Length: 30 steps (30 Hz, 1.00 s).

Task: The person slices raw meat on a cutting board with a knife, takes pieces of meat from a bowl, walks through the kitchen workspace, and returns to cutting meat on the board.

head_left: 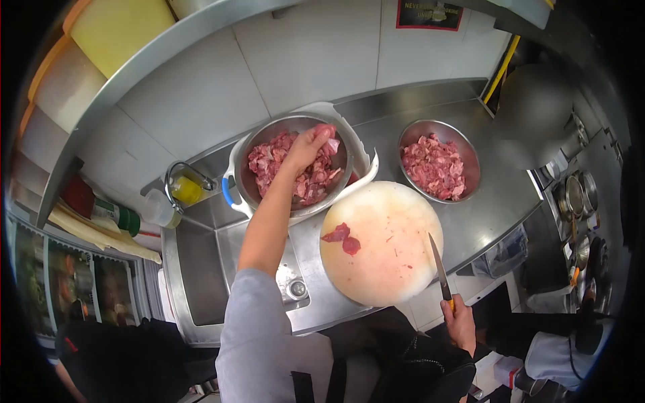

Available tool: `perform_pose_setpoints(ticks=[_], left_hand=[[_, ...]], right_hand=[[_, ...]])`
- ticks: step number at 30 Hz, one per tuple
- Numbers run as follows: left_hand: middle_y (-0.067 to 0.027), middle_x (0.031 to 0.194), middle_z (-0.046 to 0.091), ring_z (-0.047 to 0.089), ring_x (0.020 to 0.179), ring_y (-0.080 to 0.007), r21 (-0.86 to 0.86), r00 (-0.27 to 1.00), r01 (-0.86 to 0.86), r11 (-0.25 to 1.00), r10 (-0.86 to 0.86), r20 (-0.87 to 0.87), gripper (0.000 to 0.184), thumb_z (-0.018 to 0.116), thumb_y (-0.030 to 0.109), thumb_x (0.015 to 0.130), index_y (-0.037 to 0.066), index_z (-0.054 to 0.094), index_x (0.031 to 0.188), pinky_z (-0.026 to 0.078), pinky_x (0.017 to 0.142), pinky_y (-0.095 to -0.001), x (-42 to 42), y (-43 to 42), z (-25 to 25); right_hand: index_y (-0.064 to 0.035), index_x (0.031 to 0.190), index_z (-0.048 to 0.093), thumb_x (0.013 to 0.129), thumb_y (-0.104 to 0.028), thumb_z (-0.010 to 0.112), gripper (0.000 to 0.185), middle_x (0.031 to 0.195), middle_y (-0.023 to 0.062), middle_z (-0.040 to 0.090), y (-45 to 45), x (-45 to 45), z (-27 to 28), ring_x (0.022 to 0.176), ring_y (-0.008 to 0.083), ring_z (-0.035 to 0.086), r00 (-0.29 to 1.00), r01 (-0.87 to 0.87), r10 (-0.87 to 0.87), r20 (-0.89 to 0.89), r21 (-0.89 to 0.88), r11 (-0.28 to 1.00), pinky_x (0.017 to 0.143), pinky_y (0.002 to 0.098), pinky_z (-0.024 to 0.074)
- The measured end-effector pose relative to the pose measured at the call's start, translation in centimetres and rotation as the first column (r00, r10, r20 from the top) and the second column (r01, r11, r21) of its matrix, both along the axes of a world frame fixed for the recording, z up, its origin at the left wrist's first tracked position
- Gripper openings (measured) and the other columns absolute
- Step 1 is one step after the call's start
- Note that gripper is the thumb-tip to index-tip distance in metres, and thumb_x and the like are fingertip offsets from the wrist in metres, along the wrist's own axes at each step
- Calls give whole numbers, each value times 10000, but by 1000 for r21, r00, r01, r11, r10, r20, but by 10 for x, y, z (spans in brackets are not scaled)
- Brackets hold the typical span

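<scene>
My left hand (309, 147) is closed around a piece of raw meat (325, 131), above a large metal bowl (244, 168) full of meat chunks (267, 156). In my right hand (461, 324) is a knife (439, 269) with an orange handle, its blade pointing up and lying over the right edge of a round white cutting board (383, 282). Toward the board's left side lie small pieces of dark red meat (349, 243). To the right of the large bowl, a second metal bowl (472, 149) holds cut meat pieces (433, 168).
The large bowl sits on a white container (368, 176) across the steel sink (201, 282). A tap (172, 181) and a bottle of yellow liquid (186, 191) stand left. Pans (573, 198) are at the right. Another person (561, 356) is at the lower right.
</scene>
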<state>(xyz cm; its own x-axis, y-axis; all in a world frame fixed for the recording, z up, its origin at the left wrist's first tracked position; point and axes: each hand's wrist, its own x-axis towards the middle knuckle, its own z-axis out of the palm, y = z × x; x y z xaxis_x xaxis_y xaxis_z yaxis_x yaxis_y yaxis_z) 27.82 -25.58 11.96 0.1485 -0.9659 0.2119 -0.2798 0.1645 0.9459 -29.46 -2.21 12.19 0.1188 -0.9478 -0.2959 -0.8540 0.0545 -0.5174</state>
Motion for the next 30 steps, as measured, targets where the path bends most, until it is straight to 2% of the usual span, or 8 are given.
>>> perform_pose_setpoints(ticks=[2,5,11,17,19,21,26,30], left_hand=[[-46,1042,762,727,927,-162,86,918,57,995,-19,-395,434,552,432,1155,27,702,1204,571,823,-318,-11,9,37],[-72,1076,743,710,928,-153,61,847,203,977,-144,-512,498,503,483,1163,24,659,1271,560,825,-314,-52,33,83],[-121,1176,750,719,1003,-192,5,737,449,894,-367,-567,321,666,102,1082,-18,598,1372,603,928,-352,-173,88,57],[-71,1064,806,765,959,-127,506,927,375,777,-305,-218,202,677,171,1091,20,735,1212,594,782,-267,-261,122,44],[-71,1009,810,774,954,-159,459,929,362,811,-353,-109,291,777,307,1026,31,774,1117,588,783,-307,-278,113,9],[-105,1008,805,784,964,-235,711,602,4,703,-570,560,456,845,414,940,15,769,1146,588,813,-370,-287,102,-4],[-130,1018,783,760,922,-242,543,783,115,832,-412,466,446,790,349,965,-2,689,1220,586,848,-393,-232,114,-70],[-127,1031,775,715,884,-160,513,968,194,836,-248,37,295,677,214,1071,-5,644,1266,571,838,-331,-225,116,-62]], right_hand=[[-85,1180,639,1054,-390,690,334,867,302,705,0,-3,0,873,552,677,1000,10,-11,18,28,1000,754,608,531],[-86,1168,641,1052,-392,694,331,864,298,701,3,-5,2,864,542,677,1000,-2,2,-4,-52,999,741,596,531],[-81,1129,627,1059,-384,688,316,833,278,697,0,-22,-3,861,544,673,993,-40,46,113,-61,997,728,597,517],[-80,1118,612,1065,-394,677,324,823,271,705,20,-50,-22,852,545,675,995,14,-4,102,-94,995,730,598,520],[-84,1127,615,1066,-403,674,330,843,278,713,22,-53,-19,862,545,684,995,42,-42,95,2,999,737,597,526],[-86,1128,617,1068,-402,672,327,848,284,715,25,-56,-19,876,548,687,995,14,-14,102,9,1000,742,596,528],[-93,1138,617,1076,-407,657,322,856,288,714,32,-71,-25,885,553,684,994,32,-35,107,25,999,751,598,530],[-97,1155,613,1075,-421,657,336,860,275,718,27,-76,-29,893,538,685,996,23,-26,86,38,999,773,594,526]])
